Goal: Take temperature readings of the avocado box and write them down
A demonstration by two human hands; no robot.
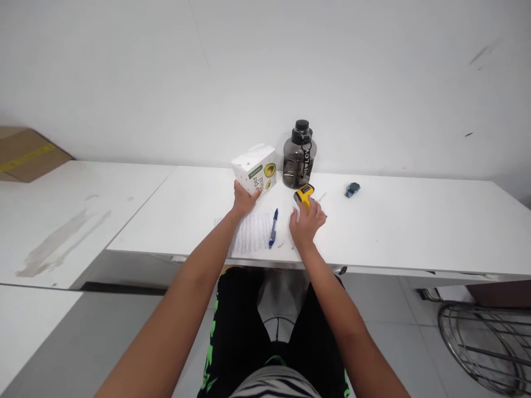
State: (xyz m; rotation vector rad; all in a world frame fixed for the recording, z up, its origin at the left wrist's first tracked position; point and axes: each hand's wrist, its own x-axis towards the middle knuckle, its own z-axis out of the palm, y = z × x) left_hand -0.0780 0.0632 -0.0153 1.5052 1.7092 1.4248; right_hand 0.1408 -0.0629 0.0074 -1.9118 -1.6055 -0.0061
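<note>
My left hand (244, 200) grips the lower left side of a white box (256, 168) printed with avocados, held tilted over the table. My right hand (307, 223) is closed round the handle of a yellow and black infrared thermometer (306, 194), its head pointing up and to the left. Between my hands a blue pen (273, 228) lies on a printed sheet of paper (251, 232). Just behind the thermometer stands a dark translucent water jug (297, 160) with a black lid. The undersides of both grips are hidden.
A small dark blue-green object (352, 190) lies to the right on the white table (415, 226). At the far left sits a cardboard box (31, 153) with yellow tape. A wall (249, 72) rises behind the table. Metal rack-like bars (485, 342) show at lower right.
</note>
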